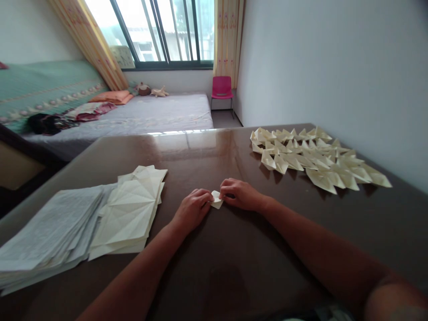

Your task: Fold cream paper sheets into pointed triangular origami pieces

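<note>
A small piece of folded cream paper (216,203) lies at the middle of the brown table (214,263), between my two hands. My left hand (194,207) has its fingers curled and closed on the paper's left side. From the other side, my right hand (241,194) pinches its right edge with bent fingers. Parts of the paper are hidden under the fingertips. Left of my left hand lies a stack of creased cream sheets (129,207), the top one marked with fold lines that fan out from a point.
A thick pile of printed paper sheets (55,227) sits at the table's left. Several folded paper boats (307,154) stand in rows at the far right. Beyond the table are a bed (174,111), a pink chair (222,88) and a window; a wall borders the right.
</note>
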### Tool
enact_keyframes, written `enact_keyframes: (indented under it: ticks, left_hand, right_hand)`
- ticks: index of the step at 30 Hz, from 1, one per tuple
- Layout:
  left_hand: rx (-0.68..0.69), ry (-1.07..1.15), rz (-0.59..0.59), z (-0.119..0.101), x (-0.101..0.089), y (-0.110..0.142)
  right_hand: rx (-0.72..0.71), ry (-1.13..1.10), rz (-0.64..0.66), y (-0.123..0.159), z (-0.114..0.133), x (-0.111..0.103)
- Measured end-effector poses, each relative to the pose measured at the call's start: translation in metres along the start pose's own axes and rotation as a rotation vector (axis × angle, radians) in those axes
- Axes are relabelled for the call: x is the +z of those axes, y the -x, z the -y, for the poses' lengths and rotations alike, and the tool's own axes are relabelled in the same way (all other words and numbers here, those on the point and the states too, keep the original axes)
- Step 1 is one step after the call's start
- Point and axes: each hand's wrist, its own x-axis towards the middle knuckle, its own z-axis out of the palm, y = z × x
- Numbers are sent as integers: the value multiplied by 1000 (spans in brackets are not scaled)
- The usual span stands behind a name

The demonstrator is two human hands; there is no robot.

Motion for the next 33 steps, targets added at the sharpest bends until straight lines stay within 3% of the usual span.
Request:
enact_keyframes:
  ticks: [5,11,20,27,33]
  left_hand:
    - [59,-170,150,-15,-9,3]
    - [25,-404,189,-37,2,13]
    - [-23,-582,200,-32,13,10]
    - [81,-641,251,-44,19,22]
    - [49,-666,238,-42,20,15]
  right_hand:
    - [-49,226,90,1,12,-13]
    - [-10,423,183,6,40,-9]
    - [109,577,109,3,44,19]
    - [66,602,76,19,75,36]
    - [116,600,58,8,59,37]
